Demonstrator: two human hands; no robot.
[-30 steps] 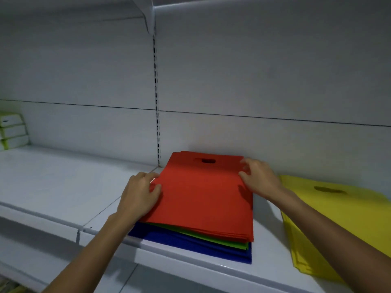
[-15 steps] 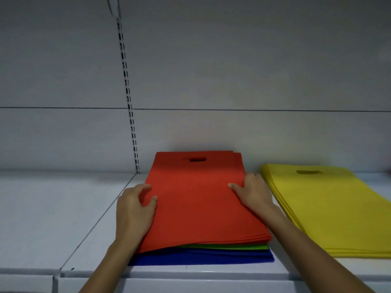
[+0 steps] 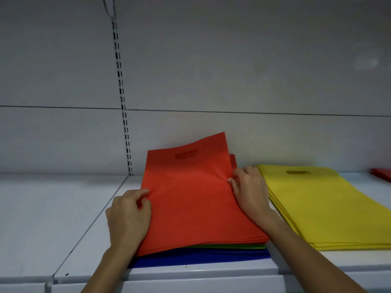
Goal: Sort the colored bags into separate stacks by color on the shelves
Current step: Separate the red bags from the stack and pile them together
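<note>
A white shelf (image 3: 53, 218) runs across the view, closed at the far side by a pale back panel (image 3: 232, 70) with a slotted upright (image 3: 122, 98) left of centre. In the middle of the shelf lies a mixed pile. A blue bag (image 3: 190, 259) is at the bottom, with its near edge showing by the shelf's front lip. A thin strip of green bag (image 3: 232, 247) shows above it at the near right, and a red stack (image 3: 243, 233) lies on top.

Both hands are on the top red bag (image 3: 190, 197). The left hand (image 3: 129, 214) has its fingers curled and pinches the bag's left edge between thumb and forefinger. The right hand (image 3: 249, 191) pinches the right edge, thumb on top and fingers tucked under, and the fabric puckers at that spot. The bag's far end is raised off the stack. Its far right corner stands highest, close to the back panel, and the edges of other red bags show beneath it. Its near end rests on the pile. A handle slot shows near the far edge. Whether the hands hold one bag or several cannot be told.

Just right of the right hand a yellow stack (image 3: 328, 204) lies flat on the shelf, with its handle slot at the far end. Whether the hand touches it cannot be told. At the far right edge of the view, well apart from the pile, part of another red thing (image 3: 383, 176) lies on the shelf.
</note>
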